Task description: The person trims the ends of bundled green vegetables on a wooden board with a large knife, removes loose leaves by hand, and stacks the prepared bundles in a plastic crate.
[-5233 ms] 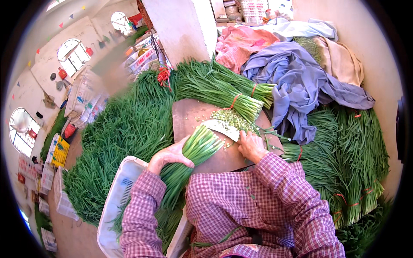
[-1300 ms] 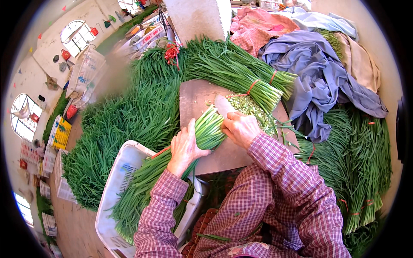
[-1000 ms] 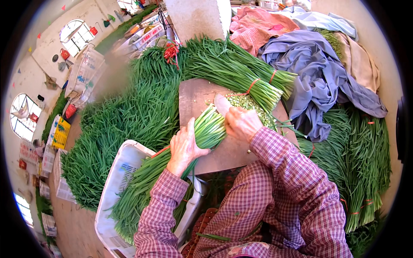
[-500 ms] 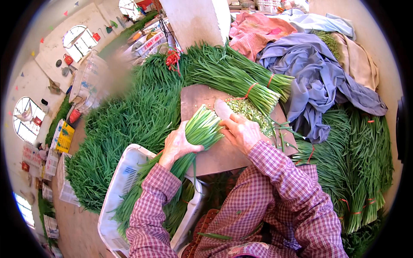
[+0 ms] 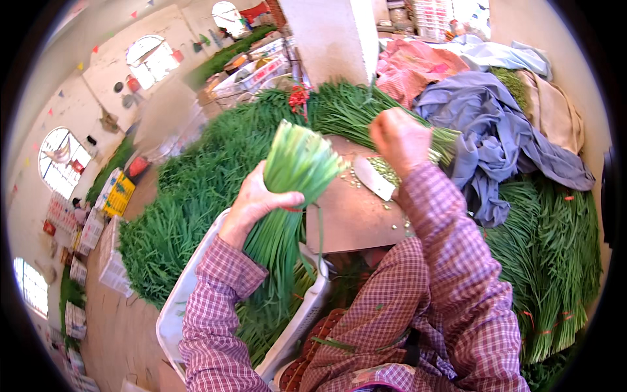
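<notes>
My left hand point(image 5: 255, 199) is closed around a bundle of green chives point(image 5: 300, 163), its pale cut ends pointing up and slightly blurred. The long leaves hang down over a white plastic crate point(image 5: 186, 297). A reddish band shows just below my thumb. My right hand point(image 5: 401, 140) is curled into a fist above the far right of a brown board point(image 5: 339, 225), in front of other chives point(image 5: 356, 111); anything inside its fingers is hidden. A knife point(image 5: 373, 178) with a broad pale blade rests on the board, apart from that fist. Small trimmings point(image 5: 386, 168) lie scattered around the blade.
A large heap of chives point(image 5: 202, 209) spreads to the left, and more bundles point(image 5: 542, 261) lie at the right. Crumpled grey-blue cloth point(image 5: 470, 117) and pink cloth point(image 5: 418, 65) are piled at the back right. A white pillar point(image 5: 330, 42) rises behind the board.
My left hand has lifted and tilted the chives more upright. My right hand has moved away from beside their cut ends, up and to the right. The whole view has shifted slightly.
</notes>
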Tool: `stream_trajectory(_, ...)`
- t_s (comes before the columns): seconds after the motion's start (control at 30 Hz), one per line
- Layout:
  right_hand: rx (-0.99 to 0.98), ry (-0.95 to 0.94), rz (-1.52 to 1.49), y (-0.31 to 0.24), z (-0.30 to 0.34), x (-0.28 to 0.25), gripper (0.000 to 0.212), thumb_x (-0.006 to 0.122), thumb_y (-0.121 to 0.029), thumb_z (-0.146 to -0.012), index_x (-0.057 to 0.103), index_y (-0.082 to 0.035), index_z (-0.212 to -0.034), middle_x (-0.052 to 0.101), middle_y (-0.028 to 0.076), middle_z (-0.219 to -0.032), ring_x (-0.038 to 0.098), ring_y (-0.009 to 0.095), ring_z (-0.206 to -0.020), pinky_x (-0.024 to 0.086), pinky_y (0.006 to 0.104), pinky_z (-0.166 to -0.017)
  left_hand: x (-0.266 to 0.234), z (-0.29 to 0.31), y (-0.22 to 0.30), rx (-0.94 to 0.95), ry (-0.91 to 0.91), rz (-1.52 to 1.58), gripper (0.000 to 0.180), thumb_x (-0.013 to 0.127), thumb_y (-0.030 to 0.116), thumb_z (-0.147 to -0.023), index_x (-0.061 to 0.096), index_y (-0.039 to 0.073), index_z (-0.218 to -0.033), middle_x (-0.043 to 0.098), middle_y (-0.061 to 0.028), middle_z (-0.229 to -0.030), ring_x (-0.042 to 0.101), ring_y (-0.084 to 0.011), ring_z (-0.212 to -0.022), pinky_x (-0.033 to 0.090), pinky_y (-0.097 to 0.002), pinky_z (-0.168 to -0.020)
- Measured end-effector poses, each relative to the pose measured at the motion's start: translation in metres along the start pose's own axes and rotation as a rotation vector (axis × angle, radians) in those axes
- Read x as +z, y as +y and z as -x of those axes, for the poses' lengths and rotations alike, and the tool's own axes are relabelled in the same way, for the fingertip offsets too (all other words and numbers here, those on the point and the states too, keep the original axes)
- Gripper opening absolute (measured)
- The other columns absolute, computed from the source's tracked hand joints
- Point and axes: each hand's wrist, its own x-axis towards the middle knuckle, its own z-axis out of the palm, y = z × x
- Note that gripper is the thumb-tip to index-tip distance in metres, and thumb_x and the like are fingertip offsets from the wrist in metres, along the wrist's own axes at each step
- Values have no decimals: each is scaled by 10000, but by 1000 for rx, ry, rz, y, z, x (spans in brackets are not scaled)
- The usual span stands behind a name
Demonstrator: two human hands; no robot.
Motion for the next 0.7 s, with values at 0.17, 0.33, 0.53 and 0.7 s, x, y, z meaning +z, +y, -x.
stream_trajectory(0.17,134,-371,-364,-38,13,-52,204,616,-171,-869,613,-114,-1065,591,102,-871,625,279,-850,505,407,-714,-55,24,39,103,134,375,614,768,169,-750,500,-18,-1270,626,-138,-1144,636,-241,-1030,562,-430,-876)
stream_trajectory(0.33,373,-931,-1142,-106,30,-80,458,518,-439,-970,687,-15,-1004,684,126,-783,648,208,-606,523,337,-581,-81,40,66,363,419,444,549,731,169,-788,510,1,-1261,627,-92,-1133,632,-181,-980,535,-335,-860)
stream_trajectory(0.53,602,-1665,-1742,-181,39,-77,1012,330,-794,-863,317,28,-1453,591,193,-1251,625,256,-1047,531,361,-861,-74,57,81,631,671,248,596,746,157,-741,502,0,-1261,614,-78,-1143,613,-189,-1002,507,-338,-889)
stream_trajectory(0.7,1202,-1325,-2401,-195,12,-28,1170,379,-866,-758,231,49,-1472,397,211,-1460,449,329,-1313,437,526,-1018,-60,95,26,680,499,68,726,757,160,-756,407,23,-1377,515,-118,-1314,503,-243,-1197,438,-393,-1008)
